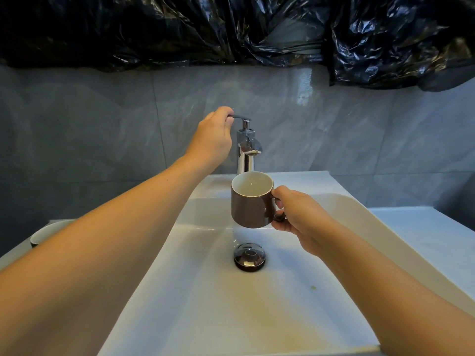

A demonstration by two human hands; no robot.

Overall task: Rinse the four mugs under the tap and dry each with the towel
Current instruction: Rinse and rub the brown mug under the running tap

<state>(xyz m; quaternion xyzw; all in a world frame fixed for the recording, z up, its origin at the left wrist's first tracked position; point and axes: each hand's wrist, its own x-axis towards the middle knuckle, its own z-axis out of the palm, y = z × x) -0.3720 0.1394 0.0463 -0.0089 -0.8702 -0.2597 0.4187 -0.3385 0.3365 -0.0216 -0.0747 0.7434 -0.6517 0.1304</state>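
Left hand (212, 138) pinches tap (245, 147) lever; right hand (299, 214) grips mug (250, 201) handle. Open gently, keep mug under spout.

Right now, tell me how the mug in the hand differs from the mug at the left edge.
The brown mug is held by its handle in the right hand over the sink, fully in view. The other mug sits beside the sink, mostly hidden behind the left forearm. Both have pale insides and stand upright.
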